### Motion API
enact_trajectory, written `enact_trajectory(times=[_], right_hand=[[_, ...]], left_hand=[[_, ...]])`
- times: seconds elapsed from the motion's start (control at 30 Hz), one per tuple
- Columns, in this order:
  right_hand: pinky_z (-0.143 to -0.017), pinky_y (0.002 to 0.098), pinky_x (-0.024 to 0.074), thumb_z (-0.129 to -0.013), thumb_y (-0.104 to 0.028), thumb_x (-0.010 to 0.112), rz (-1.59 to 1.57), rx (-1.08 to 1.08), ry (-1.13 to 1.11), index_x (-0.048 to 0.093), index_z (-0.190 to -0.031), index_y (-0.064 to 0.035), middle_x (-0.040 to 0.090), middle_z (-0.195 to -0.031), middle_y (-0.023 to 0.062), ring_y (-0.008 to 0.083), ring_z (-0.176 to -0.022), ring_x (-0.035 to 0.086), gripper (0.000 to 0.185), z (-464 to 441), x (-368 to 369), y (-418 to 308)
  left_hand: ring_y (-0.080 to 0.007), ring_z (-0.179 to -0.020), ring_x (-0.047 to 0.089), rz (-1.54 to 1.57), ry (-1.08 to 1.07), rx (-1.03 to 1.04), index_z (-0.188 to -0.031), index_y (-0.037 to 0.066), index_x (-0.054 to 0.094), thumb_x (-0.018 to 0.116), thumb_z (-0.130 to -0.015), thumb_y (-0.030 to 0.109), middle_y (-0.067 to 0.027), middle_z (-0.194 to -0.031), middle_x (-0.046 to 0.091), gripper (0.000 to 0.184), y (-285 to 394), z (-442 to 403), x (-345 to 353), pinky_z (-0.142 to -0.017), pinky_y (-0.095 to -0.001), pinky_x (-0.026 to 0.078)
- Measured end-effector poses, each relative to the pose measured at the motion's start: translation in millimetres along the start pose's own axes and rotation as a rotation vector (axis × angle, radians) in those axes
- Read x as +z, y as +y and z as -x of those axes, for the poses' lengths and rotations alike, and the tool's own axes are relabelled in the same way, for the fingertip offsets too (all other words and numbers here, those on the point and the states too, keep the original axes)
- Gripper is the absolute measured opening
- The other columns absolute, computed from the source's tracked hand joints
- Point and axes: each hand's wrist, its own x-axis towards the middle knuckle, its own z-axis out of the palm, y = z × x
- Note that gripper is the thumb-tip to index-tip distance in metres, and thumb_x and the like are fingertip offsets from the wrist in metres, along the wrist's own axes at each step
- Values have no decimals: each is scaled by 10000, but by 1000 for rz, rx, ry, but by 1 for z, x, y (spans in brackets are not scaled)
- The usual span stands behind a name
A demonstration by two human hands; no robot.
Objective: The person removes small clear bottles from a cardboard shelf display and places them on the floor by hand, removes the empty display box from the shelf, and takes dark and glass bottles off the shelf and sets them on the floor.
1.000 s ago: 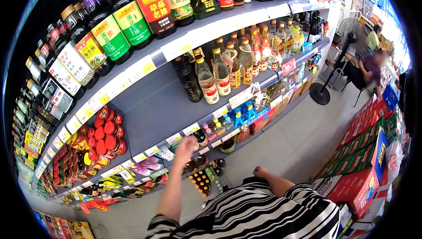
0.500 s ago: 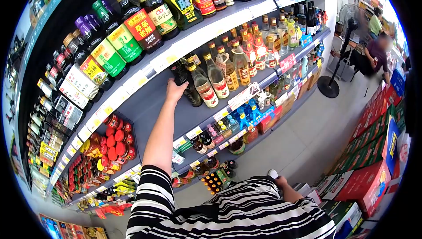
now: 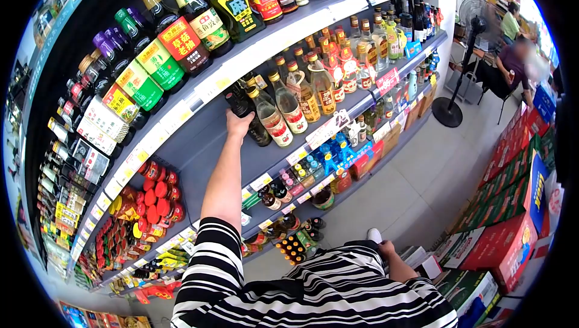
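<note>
My left hand is closed round a dark bottle at the left end of the liquor row on the middle shelf. Just right of it stand clear bottles with red and white labels, and another dark bottle shows beside my fingers. My right hand hangs low by my right side, near my white shoe; its fingers look curled, but whether it holds anything is too small to tell.
Sauce bottles line the upper shelf. Red-capped jars sit left on the middle shelf. A standing fan, a seated person and another person are at the right. Red and green cartons are stacked at lower right.
My left hand rose from the shelf's front edge to the dark bottles, then closed round one. That bottle's top now leans left. The view has shifted.
</note>
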Motion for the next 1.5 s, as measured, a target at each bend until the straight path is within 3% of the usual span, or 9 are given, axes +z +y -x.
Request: enact_trajectory(times=[0.63, 0.7, 0.77, 0.97, 1.1, 1.27, 1.33, 1.43, 1.5], right_hand=[[-736, 415, 482, -732, -273, 558, 32, -132, -27, 649, -853, 12, 634, -834, 229, 350, -821, 627, 323, 0, -14, -10], [-724, 417, 480, -743, -278, 549, 48, -224, -9, 646, -840, 13, 634, -801, 225, 367, -797, 622, 322, -2, -21, -34], [-592, 335, 481, -801, -241, 551, -129, -186, -108, 625, -807, 16, 632, -673, 165, 220, -652, 632, 268, 16, -42, -86], [-618, 292, 495, -855, -192, 550, -352, -544, -133, 600, -882, 13, 658, -736, 117, 170, -663, 643, 212, 45, -68, -199], [-604, 274, 477, -850, -190, 589, -491, -735, -321, 564, -916, 20, 612, -663, 88, 129, -638, 604, 222, 102, -88, -284], [-565, 352, 500, -737, -370, 698, 30, -1003, -405, 529, -1036, -21, 612, -659, 137, 269, -603, 630, 489, 177, -115, -353], [-596, 435, 492, -669, -536, 680, 441, -1024, -177, 525, -1073, -58, 620, -700, 198, 369, -687, 618, 644, 193, -105, -357], [-614, 448, 487, -640, -568, 662, 501, -949, -243, 551, -1099, -142, 611, -701, 197, 370, -676, 611, 636, 191, -107, -352], [-616, 448, 487, -644, -547, 673, 436, -920, -231, 540, -1080, -141, 610, -700, 186, 367, -689, 608, 610, 199, -109, -353]], left_hand=[[-137, -894, 525, 465, 338, 242, -1096, 10, 447, 754, -706, 89, -54, -981, 542, 503, 18, 121, -83, -826, -262, 415], [-122, -876, 528, 559, 292, 203, -1081, 11, 450, 751, -709, 80, -49, -961, 546, 484, 27, 150, -93, -811, -254, 419], [-115, -856, 532, 563, 260, 177, -1073, 15, 447, 747, -711, 76, -45, -943, 549, 474, 21, 178, -97, -796, -251, 422], [-155, -837, 564, 390, 26, -10, -1076, 17, 438, 777, -651, 124, -56, -905, 572, 554, 12, 283, -79, -800, -296, 445], [-244, -942, 543, 111, -167, 46, -1113, 5, 445, 802, -602, 197, -139, -1007, 531, 652, -36, 336, -40, -842, -336, 430], [-363, -995, 511, 152, -305, 74, -1138, 1, 443, 771, -592, 185, -194, -1053, 494, 663, -50, 378, -7, -858, -389, 421], [-388, -1053, 494, 125, -339, -6, -1145, 0, 452, 751, -586, 163, -223, -1120, 501, 654, -78, 403, 3, -888, -404, 419], [-329, -1038, 501, 104, -425, 227, -1198, -3, 449, 730, -584, 61, -174, -1127, 508, 678, -83, 400, 4, -886, -383, 407], [-336, -1022, 495, 135, -438, 91, -1160, -1, 457, 743, -572, 59, -183, -1094, 501, 657, -60, 396, -2, -892, -407, 385]])
